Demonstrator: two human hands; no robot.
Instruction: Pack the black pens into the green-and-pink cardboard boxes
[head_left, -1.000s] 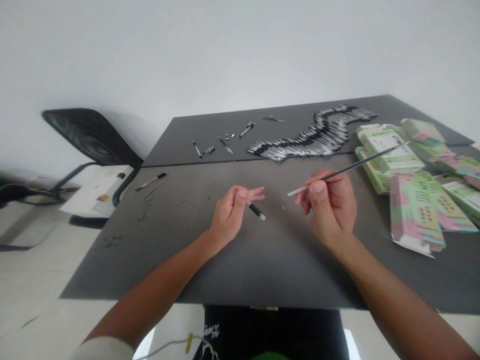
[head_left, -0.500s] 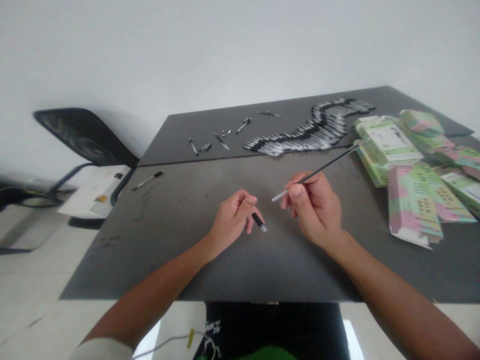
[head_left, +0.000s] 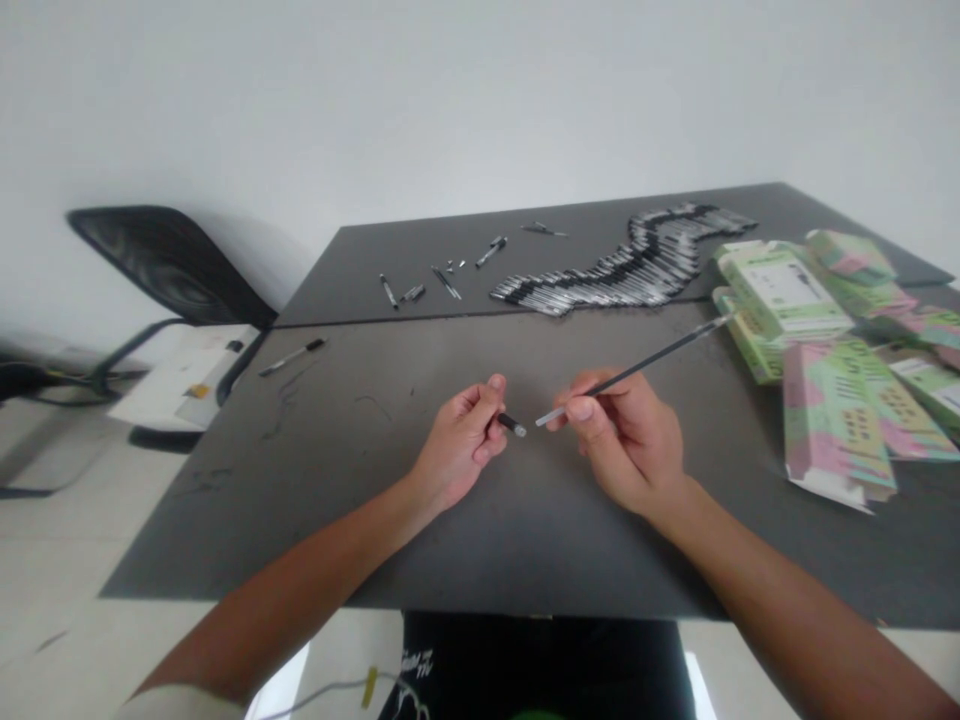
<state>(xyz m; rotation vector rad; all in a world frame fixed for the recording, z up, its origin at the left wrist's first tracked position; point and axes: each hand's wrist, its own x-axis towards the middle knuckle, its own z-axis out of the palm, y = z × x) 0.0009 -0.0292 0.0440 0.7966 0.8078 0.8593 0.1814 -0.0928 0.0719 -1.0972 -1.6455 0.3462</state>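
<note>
My left hand (head_left: 463,440) is closed around a pen barrel (head_left: 513,425); only its black end shows, pointing right, and the rest is hidden in the fingers. Between thumb and fingers, my right hand (head_left: 626,430) pinches a long, thin pen refill (head_left: 652,358), dark along most of its length. The refill's pale end points left at the barrel's end, with a small gap between them. Its other end slants up and right toward the boxes. Both hands are above the dark table (head_left: 450,560).
A long curving row of pens (head_left: 607,275) lies at the back. Several loose pen parts (head_left: 446,282) are left of it, and a single pen (head_left: 292,357) lies nearer the left edge. Green and pink boxes (head_left: 832,410) pile up at right. A chair (head_left: 172,265) stands left.
My left hand has turned the barrel to a flatter angle. My right hand has lowered the refill's pale end slightly, and the two ends are now closer together.
</note>
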